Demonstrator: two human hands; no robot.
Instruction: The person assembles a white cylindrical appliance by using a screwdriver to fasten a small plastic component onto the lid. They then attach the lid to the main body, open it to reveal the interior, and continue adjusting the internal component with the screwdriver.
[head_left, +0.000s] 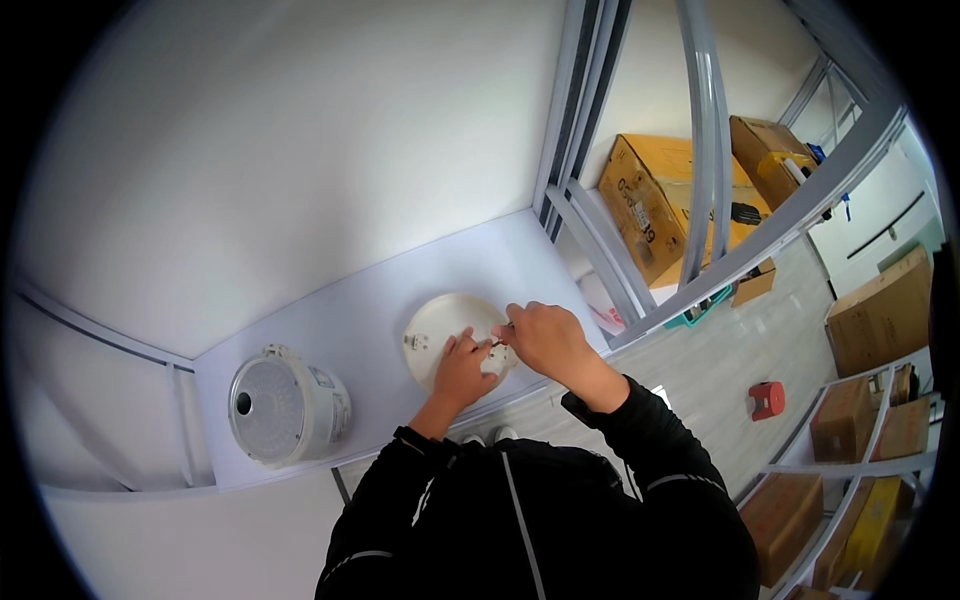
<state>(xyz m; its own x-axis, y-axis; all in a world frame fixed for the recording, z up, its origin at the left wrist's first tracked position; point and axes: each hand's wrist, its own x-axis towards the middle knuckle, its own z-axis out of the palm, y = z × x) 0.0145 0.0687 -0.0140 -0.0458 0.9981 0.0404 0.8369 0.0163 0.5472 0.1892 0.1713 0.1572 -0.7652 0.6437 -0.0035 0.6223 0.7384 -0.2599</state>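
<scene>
Black sleeves (600, 470) at frame bottom, both forearms up to the pale table (380, 300). Left hand (462, 368) curled, fingertips pressing the near edge of a round white plastic disc (440, 325) lying flat near the table's front edge. Right hand (545, 338) pinches a small thin tool; can't tell what kind. White cylindrical appliance shell (285, 405) lies further left. Cardboard boxes (650, 200) beyond the grey frame (700, 150).

Bright even indoor light, soft shadows, mild glare on white wall, fisheye bending, dark vignetted corners
</scene>
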